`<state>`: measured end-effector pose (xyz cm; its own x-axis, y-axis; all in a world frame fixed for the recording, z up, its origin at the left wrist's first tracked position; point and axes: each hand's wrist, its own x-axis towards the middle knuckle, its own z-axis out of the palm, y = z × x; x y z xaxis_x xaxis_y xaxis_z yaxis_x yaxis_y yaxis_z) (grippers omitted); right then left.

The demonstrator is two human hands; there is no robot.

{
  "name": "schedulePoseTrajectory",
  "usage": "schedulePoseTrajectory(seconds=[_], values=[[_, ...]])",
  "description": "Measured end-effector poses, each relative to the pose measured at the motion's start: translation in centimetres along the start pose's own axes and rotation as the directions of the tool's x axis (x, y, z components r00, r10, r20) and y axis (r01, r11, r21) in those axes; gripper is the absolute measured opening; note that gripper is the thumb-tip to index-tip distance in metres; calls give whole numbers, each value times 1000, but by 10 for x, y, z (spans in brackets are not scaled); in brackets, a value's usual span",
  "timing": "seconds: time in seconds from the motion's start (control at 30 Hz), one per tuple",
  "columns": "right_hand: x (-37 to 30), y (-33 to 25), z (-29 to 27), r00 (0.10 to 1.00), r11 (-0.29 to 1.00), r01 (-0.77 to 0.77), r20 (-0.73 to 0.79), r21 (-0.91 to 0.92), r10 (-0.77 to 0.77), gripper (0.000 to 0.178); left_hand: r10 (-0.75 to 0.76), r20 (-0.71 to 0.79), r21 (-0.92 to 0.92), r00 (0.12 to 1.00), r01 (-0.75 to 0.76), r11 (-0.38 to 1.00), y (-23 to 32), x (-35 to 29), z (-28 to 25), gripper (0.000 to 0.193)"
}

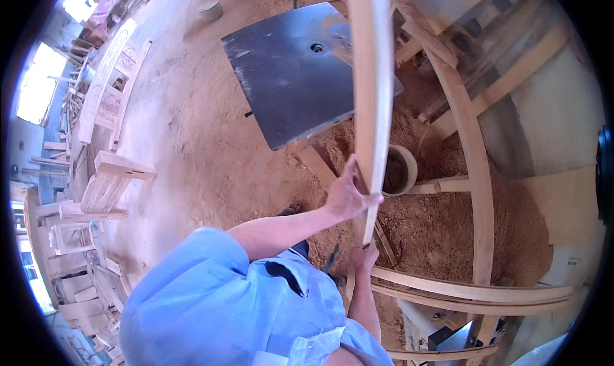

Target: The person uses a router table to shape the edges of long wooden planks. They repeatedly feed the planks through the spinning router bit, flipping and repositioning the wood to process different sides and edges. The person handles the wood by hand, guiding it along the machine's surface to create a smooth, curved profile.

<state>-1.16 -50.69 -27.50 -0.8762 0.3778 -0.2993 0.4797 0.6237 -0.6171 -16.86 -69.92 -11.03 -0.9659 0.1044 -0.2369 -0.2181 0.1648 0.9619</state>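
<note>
Head view: at centre frame I see the left hand (347, 196) closed around the edge of a long curved wooden strip (373, 91), which rises toward the upper edge of the frame. Just below, the right hand (364, 257) grips the strip's lower end, fingers wrapped shut, probably to steady it while it stands nearly upright. Behind the strip, upper centre, lies the dark steel saw table (288, 71). Sawdust (441, 231) covers the floor at right, where similar curved wooden pieces (473, 292) lie stacked beside a round wooden container (400, 171).
</note>
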Motion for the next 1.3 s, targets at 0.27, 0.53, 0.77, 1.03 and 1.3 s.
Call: schedulePoseTrajectory(seconds=[0.27, 0.53, 0.77, 1.03, 1.3], values=[[10, -90, 39, 960, 970, 115, 274, -214, -54, 37, -405, -347, 104, 846, 464, 880, -57, 72, -105, 115], [54, -122, 58, 785, 984, -38, 615, 174, -78, 44, 275, -442, 679, 854, 117, 725, -111, 160, -188, 72], [69, -163, 77, 747, 977, -211, 646, 8, 156, 45, 397, -295, 877, 869, 81, 475, -130, 361, -310, 65], [110, -234, 120, 831, 950, -288, 463, -117, 309, 56, 589, -274, 886, 760, -38, 462, -126, 559, -398, 62], [147, -281, 154, 923, 981, -191, 332, -36, 192, 66, 625, -8, 992, 781, -73, 104, -127, 661, -439, 56]])
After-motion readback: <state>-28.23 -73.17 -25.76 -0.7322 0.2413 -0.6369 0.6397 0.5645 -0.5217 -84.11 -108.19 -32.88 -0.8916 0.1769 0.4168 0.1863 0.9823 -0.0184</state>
